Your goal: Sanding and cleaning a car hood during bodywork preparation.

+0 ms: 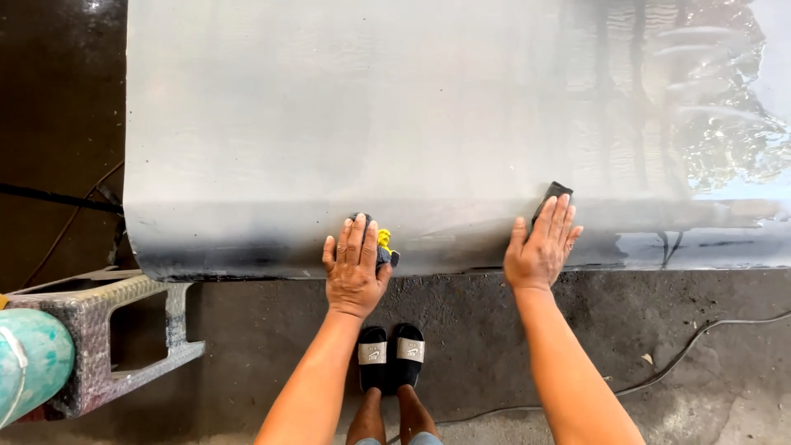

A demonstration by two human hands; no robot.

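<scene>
A large grey, wet, glossy panel lies flat in front of me, its near edge curving down. My left hand presses flat on a dark cloth or sponge with a yellow part at that near edge. My right hand lies flat on a dark sanding sheet, fingers together, further right on the same edge. Both hands touch the panel through what they hold down.
A metal stand with a teal cylinder sits at the lower left. Cables run across the dark concrete floor at right and left. My feet in black slides stand just below the panel's edge. Water pools at the panel's far right.
</scene>
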